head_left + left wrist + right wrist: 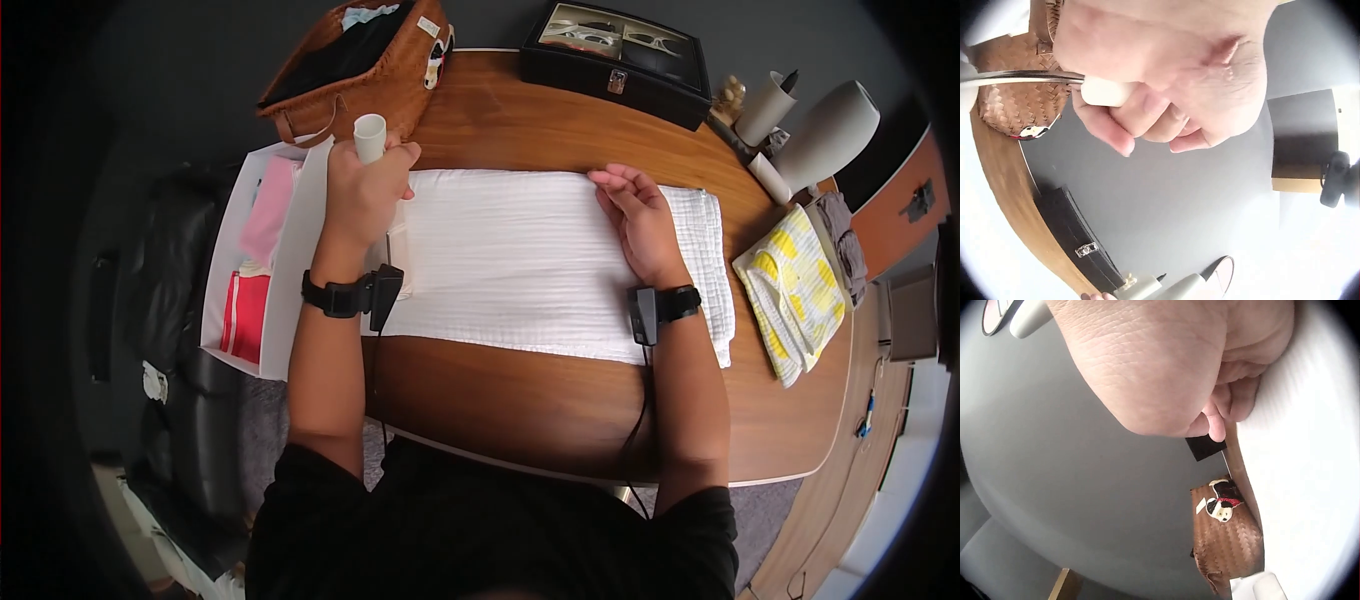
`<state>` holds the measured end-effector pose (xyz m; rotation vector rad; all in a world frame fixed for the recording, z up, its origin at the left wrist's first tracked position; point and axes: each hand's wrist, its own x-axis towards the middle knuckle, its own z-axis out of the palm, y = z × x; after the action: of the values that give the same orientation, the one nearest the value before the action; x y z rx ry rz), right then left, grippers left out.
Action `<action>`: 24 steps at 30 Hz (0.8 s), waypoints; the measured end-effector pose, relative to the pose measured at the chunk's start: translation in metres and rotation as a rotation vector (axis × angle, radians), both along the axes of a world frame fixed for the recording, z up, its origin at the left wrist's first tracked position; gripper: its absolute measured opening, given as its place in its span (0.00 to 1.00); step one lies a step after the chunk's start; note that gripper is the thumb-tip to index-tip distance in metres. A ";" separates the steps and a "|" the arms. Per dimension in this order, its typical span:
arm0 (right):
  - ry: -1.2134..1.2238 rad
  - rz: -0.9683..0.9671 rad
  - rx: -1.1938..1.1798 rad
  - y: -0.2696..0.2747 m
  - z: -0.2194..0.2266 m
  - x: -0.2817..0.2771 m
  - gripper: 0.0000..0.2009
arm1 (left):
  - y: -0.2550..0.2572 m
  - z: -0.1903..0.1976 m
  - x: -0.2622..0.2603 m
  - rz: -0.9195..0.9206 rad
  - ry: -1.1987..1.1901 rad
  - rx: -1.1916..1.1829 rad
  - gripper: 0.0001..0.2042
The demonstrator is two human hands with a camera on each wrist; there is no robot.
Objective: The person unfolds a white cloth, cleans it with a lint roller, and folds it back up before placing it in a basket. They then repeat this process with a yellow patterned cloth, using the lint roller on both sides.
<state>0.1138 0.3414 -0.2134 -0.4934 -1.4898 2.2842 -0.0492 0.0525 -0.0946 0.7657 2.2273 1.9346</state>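
Note:
A folded white cloth [510, 260] lies flat across the wooden table. Over its left end, my left hand [368, 195] grips the white handle [370, 140] of a tool, its hollow end pointing up. A pale roller-like part [399, 262] shows below that hand, by the cloth's left edge. The left wrist view has my left hand [1166, 75] curled round the white handle [1105, 92], with a metal rod [1054, 76] running from it. My right hand [640, 222] is at the cloth's right part, fingers loosely bent, holding nothing; whether it touches the cloth I cannot tell.
A white box [308, 260] with folded pink and red clothes stands at the left. Behind are a woven brown basket [400, 90] and a black glasses case [615, 80]. At the right lie a folded yellow-and-white cloth [795, 285] and a white vase-like object [828, 135].

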 end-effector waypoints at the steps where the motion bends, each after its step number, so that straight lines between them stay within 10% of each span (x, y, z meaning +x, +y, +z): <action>1: 0.002 0.000 -0.003 0.000 0.000 0.000 0.15 | -0.001 -0.001 -0.001 -0.017 0.002 0.024 0.16; 24: -0.031 0.001 0.060 0.000 0.001 -0.001 0.16 | 0.000 -0.010 0.007 -0.210 0.011 -0.026 0.13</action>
<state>0.1130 0.3418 -0.2124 -0.5133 -1.5683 2.2350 -0.0422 0.0520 -0.1046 0.9654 2.0790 1.8039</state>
